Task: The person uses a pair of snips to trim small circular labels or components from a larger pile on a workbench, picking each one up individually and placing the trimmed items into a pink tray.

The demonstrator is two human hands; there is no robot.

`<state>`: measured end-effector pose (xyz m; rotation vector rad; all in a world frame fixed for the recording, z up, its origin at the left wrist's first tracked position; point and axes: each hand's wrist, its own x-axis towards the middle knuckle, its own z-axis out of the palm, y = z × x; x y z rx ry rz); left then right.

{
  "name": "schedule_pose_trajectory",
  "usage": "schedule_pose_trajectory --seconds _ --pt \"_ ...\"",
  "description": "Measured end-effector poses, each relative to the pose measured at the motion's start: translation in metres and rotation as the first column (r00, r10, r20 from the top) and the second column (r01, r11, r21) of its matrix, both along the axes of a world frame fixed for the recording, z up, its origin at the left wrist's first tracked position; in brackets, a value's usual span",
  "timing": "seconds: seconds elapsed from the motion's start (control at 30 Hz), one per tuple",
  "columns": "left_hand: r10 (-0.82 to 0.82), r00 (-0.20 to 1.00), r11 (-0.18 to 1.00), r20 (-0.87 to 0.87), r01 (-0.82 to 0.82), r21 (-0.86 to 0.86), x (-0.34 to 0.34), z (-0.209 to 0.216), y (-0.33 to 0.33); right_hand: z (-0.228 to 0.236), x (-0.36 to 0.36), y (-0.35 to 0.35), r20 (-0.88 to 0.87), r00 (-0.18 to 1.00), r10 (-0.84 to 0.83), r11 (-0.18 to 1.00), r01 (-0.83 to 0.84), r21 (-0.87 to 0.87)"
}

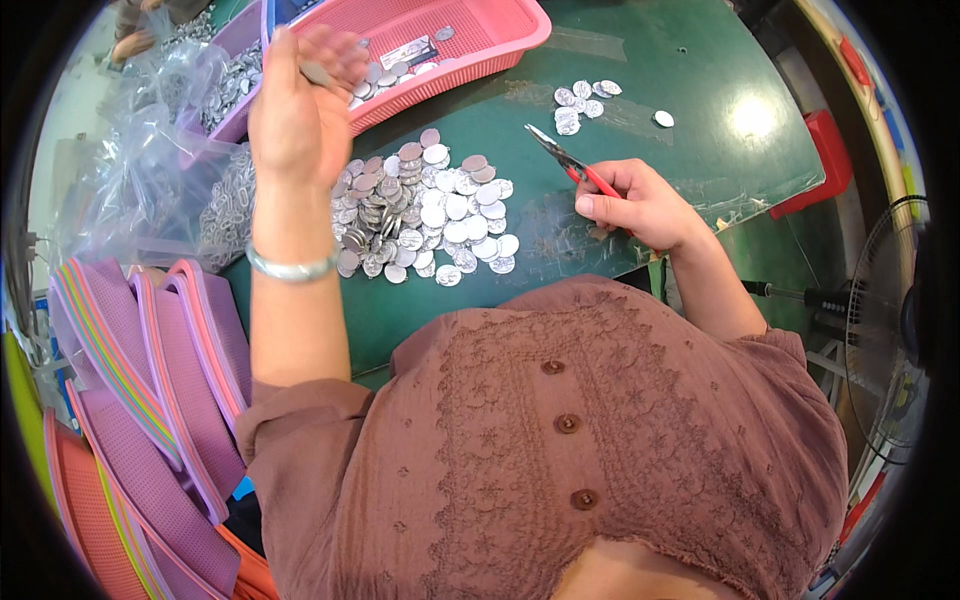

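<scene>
My right hand [640, 205] is closed around a pair of red-handled pliers [572, 165], whose metal jaws point up and left above the green table. At the upper left, my left hand [300, 110] is raised by the rim of a pink basket [440, 82], thumb and fingers apart and the fingertips blurred. A grey disc [317, 73] shows between thumb and fingers; whether it touches them I cannot tell. Between my hands spreads a heap of silver oval medal-like discs [430, 210]. A smaller group of these discs [567, 120] lies beyond the pliers, with a single disc [663, 119] to its right.
At the left, a clear plastic bag [130, 170] lies by a pile of small metal links [230, 205]. A purple basket [238, 85] with metal parts stands behind. Stacked purple baskets [190, 350] fill the lower left. Right of the green table [720, 60] are a red container [822, 165] and a fan [880, 330].
</scene>
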<state>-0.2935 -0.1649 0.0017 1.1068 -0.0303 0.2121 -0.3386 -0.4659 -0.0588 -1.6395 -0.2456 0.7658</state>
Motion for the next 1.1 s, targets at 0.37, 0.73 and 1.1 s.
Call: schedule_pose_trajectory --seconds 0.37,0.73,1.1 --pt "-0.187 0.981 0.116 0.058 -0.036 0.993 -0.035 -0.05 -0.042 -0.005 0.002 -0.003 0.007 1.0 0.021 0.999 -0.021 0.03" --pt "-0.047 0.965 0.542 -0.257 0.241 0.805 -0.03 -0.078 -0.046 -0.005 0.001 -0.003 0.021 1.0 -0.001 1.0 0.001 0.028" --pt "-0.314 0.856 0.945 -0.411 0.321 -0.054 -0.058 -0.06 -0.051 -0.009 -0.002 -0.002 0.065 0.998 0.02 1.0 -0.02 0.006"
